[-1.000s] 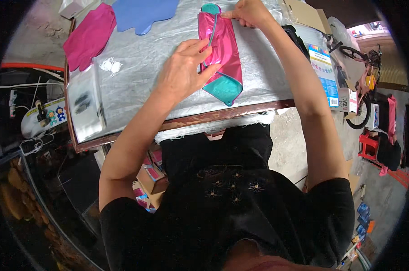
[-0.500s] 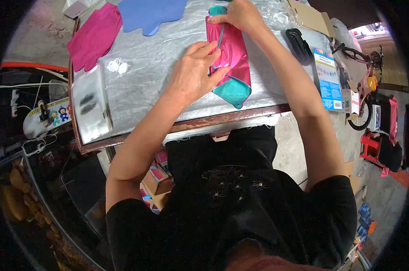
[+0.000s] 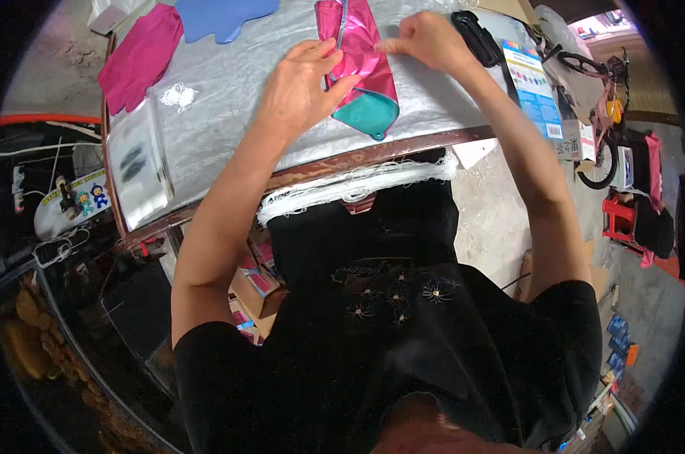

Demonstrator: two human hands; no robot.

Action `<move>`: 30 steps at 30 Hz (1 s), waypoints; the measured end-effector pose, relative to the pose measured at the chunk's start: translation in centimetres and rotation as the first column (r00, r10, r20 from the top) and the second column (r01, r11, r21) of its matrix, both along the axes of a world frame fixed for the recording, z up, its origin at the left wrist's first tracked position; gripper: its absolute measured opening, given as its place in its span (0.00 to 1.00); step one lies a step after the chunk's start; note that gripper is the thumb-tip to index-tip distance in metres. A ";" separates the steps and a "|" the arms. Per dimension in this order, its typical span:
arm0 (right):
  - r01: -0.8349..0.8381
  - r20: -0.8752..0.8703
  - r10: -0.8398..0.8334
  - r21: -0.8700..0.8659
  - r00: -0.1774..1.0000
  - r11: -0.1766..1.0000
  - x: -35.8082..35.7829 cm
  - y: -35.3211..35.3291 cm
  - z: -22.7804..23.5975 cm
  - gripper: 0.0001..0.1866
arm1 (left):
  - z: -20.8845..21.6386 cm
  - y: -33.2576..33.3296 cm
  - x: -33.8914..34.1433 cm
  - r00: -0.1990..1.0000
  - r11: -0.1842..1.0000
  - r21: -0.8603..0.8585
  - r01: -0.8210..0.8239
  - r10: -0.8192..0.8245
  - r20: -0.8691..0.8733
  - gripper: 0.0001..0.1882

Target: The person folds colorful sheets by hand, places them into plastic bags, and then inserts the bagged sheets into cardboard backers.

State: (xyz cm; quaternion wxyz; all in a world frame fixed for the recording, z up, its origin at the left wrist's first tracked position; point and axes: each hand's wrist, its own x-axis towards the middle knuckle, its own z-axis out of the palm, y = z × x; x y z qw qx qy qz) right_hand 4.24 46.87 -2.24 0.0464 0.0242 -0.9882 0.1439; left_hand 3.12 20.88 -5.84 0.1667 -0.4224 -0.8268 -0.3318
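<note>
A shiny pink foil balloon [image 3: 367, 66] with a teal end [image 3: 369, 113] lies flat and folded lengthwise on the table, its tabbed tip toward me. My left hand [image 3: 301, 83] rests on its left edge with fingers stretched out and the thumb spread across the foil. My right hand [image 3: 432, 44] is at the balloon's right edge, fingers curled in and thumb stretched out to the foil. Nothing shows in its grasp. The balloon's far end runs out of the picture.
A magenta flat balloon [image 3: 142, 57] and a blue one [image 3: 225, 17] lie at the far left, near a white string bundle [image 3: 178, 96] and clear plastic bags [image 3: 140, 166]. A black pump [image 3: 476, 39] and a blue-and-white package [image 3: 532, 87] are at the right. White strings [image 3: 358, 181] hang along the front edge.
My right hand has come from the balloon's far end nearer to me, along its right side. My left hand stays on the left edge. The whole view has shifted a little.
</note>
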 end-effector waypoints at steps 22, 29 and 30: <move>-0.475 -0.300 0.434 -0.075 0.849 0.877 3.6 -0.4 -2.1 0.20 | 1.3 -2.1 -2.2 0.985 0.983 -0.078 0.167 -0.162 0.065 0.15; -0.465 -0.260 0.445 -0.019 0.857 0.885 3.9 -0.4 -1.7 0.21 | 5.3 -2.4 -4.2 0.852 0.751 -0.478 0.456 -0.523 -0.009 0.10; -0.464 -0.258 0.444 -0.021 0.858 0.885 3.9 -0.4 -1.7 0.21 | 5.7 -2.1 -4.3 0.852 0.750 -0.477 0.458 -0.524 -0.006 0.10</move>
